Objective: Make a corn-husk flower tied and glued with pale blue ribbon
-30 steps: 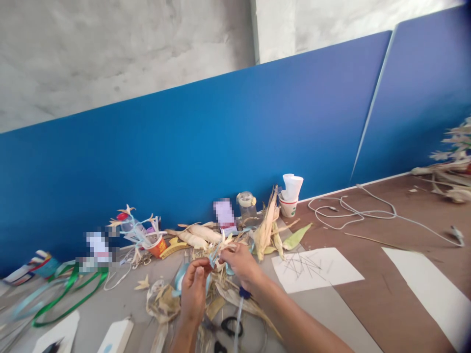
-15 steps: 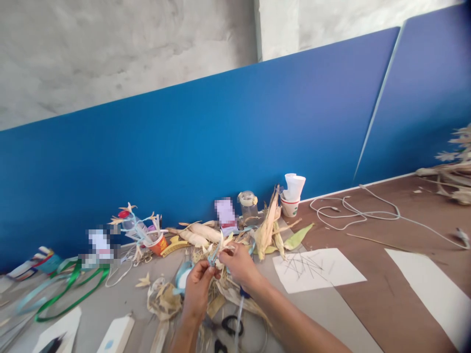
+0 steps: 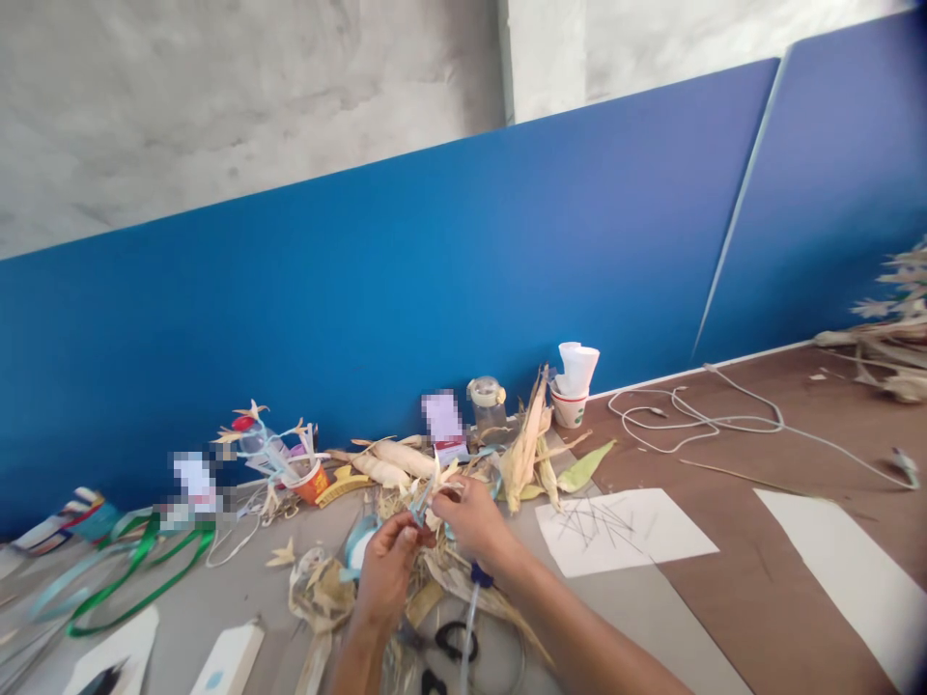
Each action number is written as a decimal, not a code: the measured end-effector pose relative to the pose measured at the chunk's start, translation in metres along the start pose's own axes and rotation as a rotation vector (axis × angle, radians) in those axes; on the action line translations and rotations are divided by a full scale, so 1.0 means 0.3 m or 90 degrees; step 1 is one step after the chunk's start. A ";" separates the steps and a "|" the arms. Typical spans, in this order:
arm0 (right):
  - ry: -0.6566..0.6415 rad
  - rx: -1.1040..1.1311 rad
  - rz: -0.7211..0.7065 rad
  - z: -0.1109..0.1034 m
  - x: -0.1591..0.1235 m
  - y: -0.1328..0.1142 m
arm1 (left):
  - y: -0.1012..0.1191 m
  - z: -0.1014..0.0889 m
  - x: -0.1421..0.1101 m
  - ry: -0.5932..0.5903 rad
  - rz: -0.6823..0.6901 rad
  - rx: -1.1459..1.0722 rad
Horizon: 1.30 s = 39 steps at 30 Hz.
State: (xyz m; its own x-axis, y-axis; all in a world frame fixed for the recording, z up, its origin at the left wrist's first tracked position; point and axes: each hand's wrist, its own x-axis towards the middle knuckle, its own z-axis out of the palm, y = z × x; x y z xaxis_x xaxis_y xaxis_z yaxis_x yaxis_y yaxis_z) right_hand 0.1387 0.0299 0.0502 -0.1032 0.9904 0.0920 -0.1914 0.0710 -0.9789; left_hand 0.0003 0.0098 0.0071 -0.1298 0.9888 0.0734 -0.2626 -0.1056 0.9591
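Note:
My left hand (image 3: pixel 389 558) pinches a light-blue wrapped stem (image 3: pixel 420 510) between thumb and fingertips, just above the heap of husk scraps. Close beside it, my right hand (image 3: pixel 474 521) is closed on a pale corn husk flower (image 3: pixel 443 475) at the top of that stem; the fingers partly cover it. A roll of light-blue ribbon (image 3: pixel 357 546) lies behind my left hand. Under my wrists are dry husk strips (image 3: pixel 463 577), black-handled scissors (image 3: pixel 456 639) and a tool with a blue end and a clear shaft (image 3: pixel 470 618).
An orange paper cup (image 3: pixel 313 481) holds blue-stemmed husk flowers. Corn husks (image 3: pixel 528 454) lean near a white cup (image 3: pixel 570 407) and a lidded jar (image 3: pixel 488 405). Thin wires rest on a white sheet (image 3: pixel 673 531). Green ribbon (image 3: pixel 94 613) lies left, a white cable (image 3: pixel 724 423) right.
Both hands stay nearly in place, with the fingers of my left hand shifting slightly at the stem. The view has moved very little.

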 end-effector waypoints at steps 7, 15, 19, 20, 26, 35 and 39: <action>0.005 0.051 0.036 -0.006 -0.009 -0.039 | 0.014 -0.004 0.008 0.011 -0.021 -0.066; -0.005 0.040 0.043 0.006 0.003 0.007 | 0.008 0.010 0.013 0.017 -0.023 -0.049; -0.017 0.039 0.033 0.005 0.005 0.014 | 0.005 0.007 0.015 0.028 -0.022 -0.055; -0.020 0.041 0.033 0.005 0.004 0.013 | 0.003 0.007 0.015 0.029 -0.027 -0.062; -0.061 0.091 0.051 0.015 -0.002 0.023 | -0.001 0.016 0.009 0.018 -0.062 -0.114; -0.084 0.102 0.072 0.032 0.010 0.087 | 0.001 0.026 0.003 0.034 -0.083 -0.208; -0.083 0.128 0.086 0.035 0.009 0.088 | -0.010 0.016 0.004 0.065 -0.106 -0.203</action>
State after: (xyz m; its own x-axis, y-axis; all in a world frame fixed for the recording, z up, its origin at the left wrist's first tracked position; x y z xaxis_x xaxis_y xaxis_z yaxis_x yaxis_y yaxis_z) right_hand 0.1230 0.0331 0.0266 -0.2628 0.9648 -0.0016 -0.3566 -0.0987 -0.9290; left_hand 0.0055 0.0118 0.0055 -0.1513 0.9812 -0.1197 -0.5710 0.0121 0.8208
